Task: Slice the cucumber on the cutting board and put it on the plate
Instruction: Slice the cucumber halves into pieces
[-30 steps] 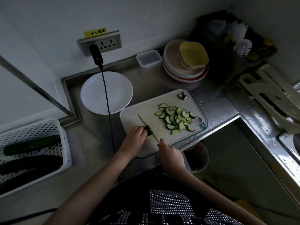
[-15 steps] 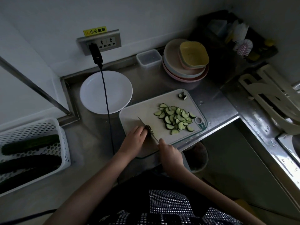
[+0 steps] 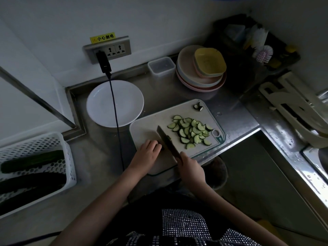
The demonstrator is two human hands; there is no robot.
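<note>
On the steel counter, biggest stuff first: a white perforated basket at far left with whole dark cucumbers, a stack of pastel dishes at the back, then the white plate with a black cable running straight across it. Just right of the plate sits the cutting board, a pile of pale green half-moon slices on its right half. The right hand is wrapped around the knife; the left hand, fingers curled, holds down the last dark cucumber stub against the blade, mostly hidden.
</note>
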